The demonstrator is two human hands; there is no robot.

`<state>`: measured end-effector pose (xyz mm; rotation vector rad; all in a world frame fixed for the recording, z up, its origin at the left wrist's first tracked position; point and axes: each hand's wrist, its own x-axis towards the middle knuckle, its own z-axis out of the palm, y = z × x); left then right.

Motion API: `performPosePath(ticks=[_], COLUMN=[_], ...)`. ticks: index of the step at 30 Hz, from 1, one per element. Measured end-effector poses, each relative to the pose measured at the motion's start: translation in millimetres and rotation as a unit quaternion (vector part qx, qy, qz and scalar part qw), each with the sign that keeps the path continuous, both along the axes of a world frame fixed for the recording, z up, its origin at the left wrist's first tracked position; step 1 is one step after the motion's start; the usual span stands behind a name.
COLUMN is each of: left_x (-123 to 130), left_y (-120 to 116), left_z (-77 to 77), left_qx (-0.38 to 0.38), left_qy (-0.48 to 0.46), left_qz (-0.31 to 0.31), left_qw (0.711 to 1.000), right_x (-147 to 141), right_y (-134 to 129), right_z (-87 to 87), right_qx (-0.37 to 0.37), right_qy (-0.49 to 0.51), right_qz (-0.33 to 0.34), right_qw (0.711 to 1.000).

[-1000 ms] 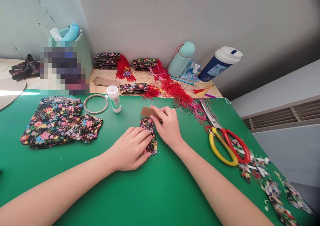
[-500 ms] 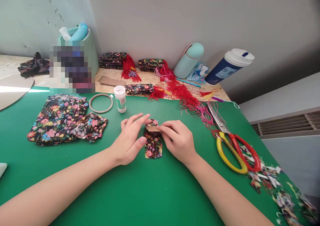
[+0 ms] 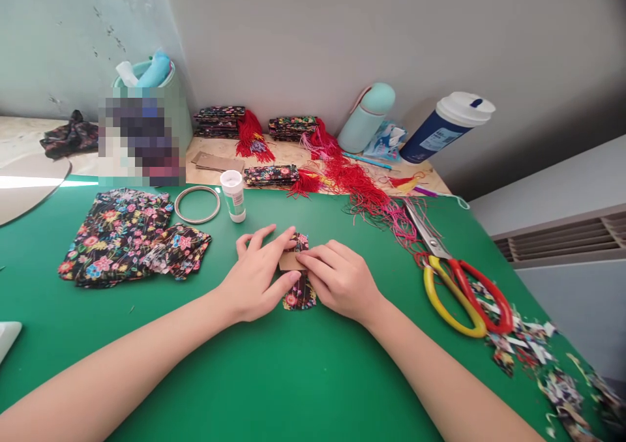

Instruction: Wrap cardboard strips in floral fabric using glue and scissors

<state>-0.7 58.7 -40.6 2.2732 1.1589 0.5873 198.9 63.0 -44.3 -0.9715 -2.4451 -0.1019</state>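
Note:
A small black floral fabric piece [image 3: 300, 295] lies upright on the green mat, with a brown card strip [image 3: 290, 261] across its middle. My right hand [image 3: 340, 279] pinches the card's right end between thumb and fingers. At the left edge of the fabric, my left hand [image 3: 261, 272] has its fingers spread, with the thumb and a fingertip by the card's left end. The fingers partly cover the fabric's upper part. A white glue tube [image 3: 233, 197] stands behind my left hand.
Folded floral cloth [image 3: 117, 233] and a metal ring [image 3: 197, 205] are at the left. Red tassels [image 3: 359, 184] and floral bundles [image 3: 271, 175] line the back. Large scissors [image 3: 454, 285] and fabric scraps [image 3: 523, 344] lie right; a blue cup [image 3: 435, 135] stands behind.
The brown card has moved slightly left and down and now lies flatter on the fabric. My right hand has shifted left with it, and my left thumb is nearer the card.

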Motion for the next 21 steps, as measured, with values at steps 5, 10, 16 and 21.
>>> performPosePath(ticks=[5, 10, 16, 21], left_x=[1, 1, -1, 0], left_y=[-2, 1, 1, 1], left_z=[0.7, -3.9, -6.1, -4.4], left_qx=[0.031, 0.034, 0.042, 0.036], left_qy=[0.022, 0.037, 0.055, 0.057], left_qz=[0.004, -0.002, -0.009, -0.006], left_qw=[0.999, 0.999, 0.998, 0.998], right_x=[1, 0, 0, 0], right_y=[-5, -9, -15, -22], right_z=[0.9, 1.8, 5.3, 9.8], right_qx=[-0.013, -0.028, -0.039, -0.051], right_qy=[-0.009, 0.008, -0.009, -0.019], right_qz=[0.018, 0.030, 0.047, 0.074], right_qw=[1.000, 0.999, 0.998, 0.996])
